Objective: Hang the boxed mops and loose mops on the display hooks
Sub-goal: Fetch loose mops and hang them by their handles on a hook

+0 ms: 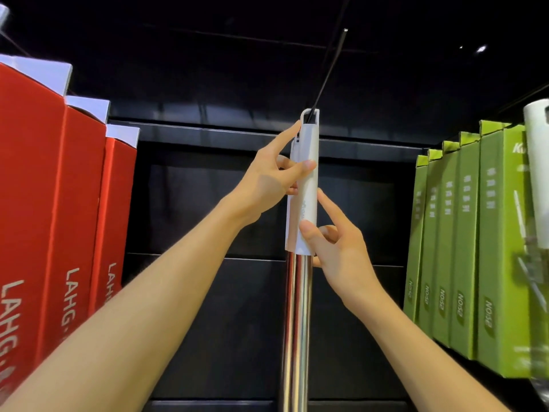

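Item: loose mop (297,307), chrome pole with white plastic handle cap (306,179).
Location: upright at centre, cap's hanging loop threaded on the black display hook (328,72), between red boxes (53,203) and green boxes (463,233).
Left hand (267,179): grip closed round upper cap.
Right hand (335,248): grip pinching cap's lower end.
Handling: likely stiff, top-light; polished pole probably slippery.
Hold point: the matte cap, not the chrome.
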Demonstrator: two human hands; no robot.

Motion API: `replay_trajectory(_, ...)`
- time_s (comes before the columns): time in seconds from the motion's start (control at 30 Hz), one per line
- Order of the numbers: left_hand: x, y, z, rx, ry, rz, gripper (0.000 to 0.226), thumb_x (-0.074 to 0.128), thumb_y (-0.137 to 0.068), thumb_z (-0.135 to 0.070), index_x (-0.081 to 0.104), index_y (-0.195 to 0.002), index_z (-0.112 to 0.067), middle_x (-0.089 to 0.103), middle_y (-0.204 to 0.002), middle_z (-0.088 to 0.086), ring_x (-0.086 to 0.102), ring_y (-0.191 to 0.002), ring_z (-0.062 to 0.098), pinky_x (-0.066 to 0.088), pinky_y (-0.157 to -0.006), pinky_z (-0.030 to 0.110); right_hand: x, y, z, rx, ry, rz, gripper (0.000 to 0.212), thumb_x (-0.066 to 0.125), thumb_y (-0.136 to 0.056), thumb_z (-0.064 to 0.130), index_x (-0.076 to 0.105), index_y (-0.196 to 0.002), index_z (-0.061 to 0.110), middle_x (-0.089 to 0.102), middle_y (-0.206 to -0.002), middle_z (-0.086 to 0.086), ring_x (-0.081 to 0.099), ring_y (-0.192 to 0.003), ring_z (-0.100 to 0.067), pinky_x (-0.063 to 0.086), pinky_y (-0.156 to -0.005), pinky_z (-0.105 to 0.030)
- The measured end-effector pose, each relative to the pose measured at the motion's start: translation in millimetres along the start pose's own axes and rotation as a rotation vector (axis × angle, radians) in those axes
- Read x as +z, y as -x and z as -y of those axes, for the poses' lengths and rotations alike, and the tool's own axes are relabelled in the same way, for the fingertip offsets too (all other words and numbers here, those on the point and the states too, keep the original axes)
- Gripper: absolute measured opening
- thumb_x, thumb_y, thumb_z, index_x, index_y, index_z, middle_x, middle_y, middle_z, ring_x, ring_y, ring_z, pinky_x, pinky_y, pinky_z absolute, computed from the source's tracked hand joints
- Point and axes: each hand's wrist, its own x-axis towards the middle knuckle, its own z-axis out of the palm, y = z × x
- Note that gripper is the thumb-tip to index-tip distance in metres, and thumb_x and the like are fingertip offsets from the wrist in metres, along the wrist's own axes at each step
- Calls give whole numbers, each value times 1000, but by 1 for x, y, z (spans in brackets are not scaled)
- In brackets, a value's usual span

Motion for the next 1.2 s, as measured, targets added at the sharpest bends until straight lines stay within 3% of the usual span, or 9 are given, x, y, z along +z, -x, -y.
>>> replay_trajectory(0.13,4,13,-1,-16,-105,-42,73,68,-102,-23,30,-163,-36,73,-109,8,74,-104,21,62,-95,45,0,3,2,35,26,-11,58,61,-102,39,37,-154,50,71,-91,-18,73,-90,-29,62,-89,-47)
replay_trajectory(0.3,2,34,-18,-81,-334,9,78,69,-101,-23,26,-165,-31,69,-114,0,67,-112,17,54,-106,44,-3,12,11,54,121,-6,56,60,-102,37,39,-152,48,76,-88,-5,75,-89,-21,62,-90,-46)
replay_trajectory(0.5,-7,103,-16,-170,-445,203,69,66,-103,-27,31,-163,-27,70,-112,-5,69,-95,6,52,-81,17,-15,46,25,139,339,55,51,60,-103,36,46,-151,32,72,-96,8,70,-95,-11,58,-88,-35)
replay_trajectory(0.53,-8,118,-14,-186,-501,242,69,64,-104,-29,30,-163,-28,70,-117,-3,69,-96,7,53,-83,18,-14,57,28,163,404,86,51,59,-103,36,45,-152,30,72,-102,5,70,-99,-14,57,-90,-35)
replay_trajectory(0.63,-11,170,-9,-250,-728,363,66,61,-105,-35,29,-163,-30,64,-140,6,67,-117,20,54,-104,41,-13,94,32,269,590,210,54,56,-105,38,42,-155,24,68,-131,-6,66,-118,-26,54,-99,-43)
replay_trajectory(0.73,-16,227,-14,-377,-973,473,65,57,-105,-42,28,-163,-31,57,-150,7,59,-133,29,50,-109,52,-16,134,35,335,747,348,51,52,-106,42,44,-152,22,61,-139,-7,64,-120,-30,54,-92,-40)
replay_trajectory(0.9,-20,324,-52,-543,-1151,591,64,48,-107,-48,28,-164,-25,55,-146,9,56,-132,34,49,-102,48,-27,219,34,304,882,618,42,48,-103,46,54,-133,19,65,-127,-11,65,-103,-33,58,-89,-51)
replay_trajectory(1.07,-21,433,-106,-722,-1184,652,65,46,-107,-51,29,-163,-24,51,-153,10,52,-139,34,48,-108,49,-32,315,47,240,901,890,50,49,-104,49,50,-144,17,57,-144,-15,57,-127,-40,50,-101,-50)
replay_trajectory(1.2,-41,519,-164,-873,-1211,650,66,46,-107,-53,29,-163,-23,51,-152,11,53,-137,36,47,-105,48,-9,377,74,128,879,1075,57,48,-104,51,46,-148,16,56,-144,-18,54,-130,-42,47,-101,-50)
